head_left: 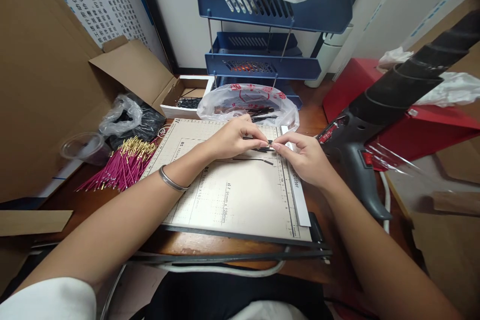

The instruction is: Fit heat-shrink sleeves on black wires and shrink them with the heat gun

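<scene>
My left hand (pixel 242 137) and my right hand (pixel 300 154) meet above the upper right part of a cream paper cutter board (pixel 247 200). Thumb and forefinger of each are pinched together, the fingertips almost touching around a small thing too tiny to make out. Several short black pieces lie by the fingertips, partly hidden by my left hand. Just below them, a thin black wire (pixel 267 162) with a thicker dark end rests on the board. A metal bangle (pixel 172 179) circles my left wrist.
Magenta wires with gold ends (pixel 122 165) are heaped left of the board. Behind it are a clear plastic bag (pixel 247 102), an opened cardboard box (pixel 137 67) and a blue rack (pixel 262 65). A grey heat gun (pixel 360 145) and a red box (pixel 431 122) stand on the right.
</scene>
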A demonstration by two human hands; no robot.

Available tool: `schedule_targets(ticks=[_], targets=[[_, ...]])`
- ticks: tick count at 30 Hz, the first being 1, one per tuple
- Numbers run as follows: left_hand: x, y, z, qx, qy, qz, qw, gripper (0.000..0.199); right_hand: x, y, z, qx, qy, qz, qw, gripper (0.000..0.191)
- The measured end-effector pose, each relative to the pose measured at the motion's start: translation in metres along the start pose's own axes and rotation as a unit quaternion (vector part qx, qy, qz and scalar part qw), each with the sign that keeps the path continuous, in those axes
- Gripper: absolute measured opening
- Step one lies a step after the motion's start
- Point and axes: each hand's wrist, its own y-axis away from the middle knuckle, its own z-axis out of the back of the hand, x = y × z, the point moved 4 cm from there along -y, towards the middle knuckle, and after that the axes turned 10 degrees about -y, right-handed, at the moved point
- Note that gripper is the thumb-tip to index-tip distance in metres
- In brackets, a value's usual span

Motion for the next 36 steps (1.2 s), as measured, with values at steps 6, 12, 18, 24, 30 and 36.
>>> schedule_targets(ticks=[6,12,18,24,30,36], targets=[[0.006,0.004,0.004,0.015,0.004,0.02,1.0,0.012,-0.007,0.0,0.005,-0.01,-0.003,-0.014,1.0,0.017],[0.008,0.003,0.004,0.019,0.015,0.0,1.0,0.011,-0.011,-0.001,0.006,-0.006,0.009,-0.006,1.0,0.015],[0.005,0.003,0.004,0.005,-0.027,-0.011,1.0,0.016,-0.011,-0.001,0.006,-0.017,0.028,-0.003,0.999,0.017],[-0.002,0.002,0.001,-0.006,-0.054,-0.043,0.998,0.016,-0.011,-0.003,0.003,-0.007,0.017,-0.008,1.0,0.017],[-0.004,0.002,0.002,0.002,-0.03,-0.038,0.999,0.014,-0.016,-0.003,0.007,-0.007,-0.025,-0.042,0.999,0.024],[0.001,0.003,0.003,-0.005,-0.013,-0.004,1.0,0.01,-0.017,-0.002,0.008,-0.007,-0.093,-0.087,0.992,0.033]])
